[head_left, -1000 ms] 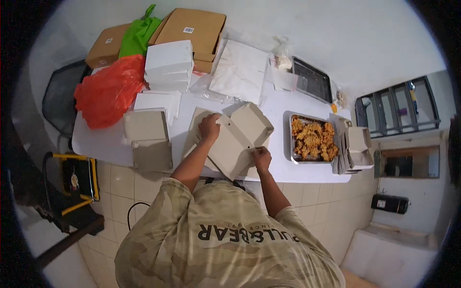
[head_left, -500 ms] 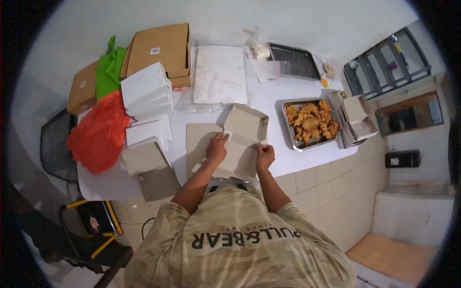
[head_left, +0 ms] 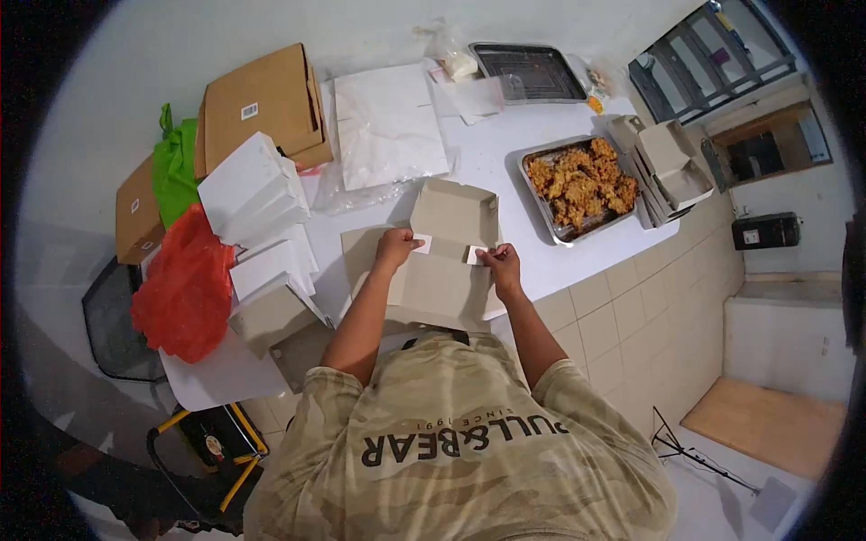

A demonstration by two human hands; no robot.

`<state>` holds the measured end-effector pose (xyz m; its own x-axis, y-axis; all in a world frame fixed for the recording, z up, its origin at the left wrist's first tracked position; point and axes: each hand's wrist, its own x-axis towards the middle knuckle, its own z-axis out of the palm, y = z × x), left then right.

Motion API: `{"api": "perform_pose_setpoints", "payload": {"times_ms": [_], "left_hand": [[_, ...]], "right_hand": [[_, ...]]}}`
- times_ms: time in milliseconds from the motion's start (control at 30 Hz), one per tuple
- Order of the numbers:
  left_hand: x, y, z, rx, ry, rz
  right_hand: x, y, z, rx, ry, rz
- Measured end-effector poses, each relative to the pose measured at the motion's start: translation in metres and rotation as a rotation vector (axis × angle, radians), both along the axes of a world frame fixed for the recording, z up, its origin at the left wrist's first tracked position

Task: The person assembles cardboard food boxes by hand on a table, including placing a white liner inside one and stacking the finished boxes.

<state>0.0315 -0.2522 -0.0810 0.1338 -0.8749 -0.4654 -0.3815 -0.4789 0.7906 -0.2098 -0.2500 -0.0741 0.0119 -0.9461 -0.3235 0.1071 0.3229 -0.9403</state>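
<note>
A half-folded grey-brown cardboard food box (head_left: 442, 293) lies in front of me at the table's near edge. Its far half (head_left: 454, 212) has raised walls. My left hand (head_left: 395, 248) pinches a small white-faced tab at the left end of the middle fold. On the opposite end, my right hand (head_left: 502, 268) pinches the matching tab between thumb and fingers. Beneath the box, to the left, shows another flat cardboard sheet (head_left: 363, 245).
Fried food fills a metal tray (head_left: 544, 215) on the right, beside several folded boxes (head_left: 675, 167). Leftward are white box blanks (head_left: 257, 194), a red plastic bag (head_left: 187, 288) and a large carton (head_left: 262, 108). Behind lie a plastic-wrapped white stack (head_left: 388, 126) and a dark tray (head_left: 528, 72).
My right hand has gone from the box's right edge to the tab at the fold. My left hand has shifted slightly outward. The whole view has tilted.
</note>
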Motion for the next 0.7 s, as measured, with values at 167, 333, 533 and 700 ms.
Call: {"api": "perform_pose_setpoints", "payload": {"times_ms": [167, 333, 533, 700], "left_hand": [[0.006, 0.019, -0.032, -0.092, 0.278, 0.064], [0.001, 0.037, -0.021, -0.053, 0.199, 0.119], [-0.006, 0.06, 0.024, -0.063, 0.425, 0.235], [-0.008, 0.081, 0.02, -0.096, 0.343, 0.114]], "right_hand": [[0.002, 0.006, 0.003, 0.112, -0.07, 0.02], [-0.006, 0.007, -0.001, 0.063, 0.177, 0.149], [0.015, 0.011, 0.053, -0.582, 0.765, -0.035], [0.08, 0.01, 0.05, -0.437, 0.719, 0.482]]}}
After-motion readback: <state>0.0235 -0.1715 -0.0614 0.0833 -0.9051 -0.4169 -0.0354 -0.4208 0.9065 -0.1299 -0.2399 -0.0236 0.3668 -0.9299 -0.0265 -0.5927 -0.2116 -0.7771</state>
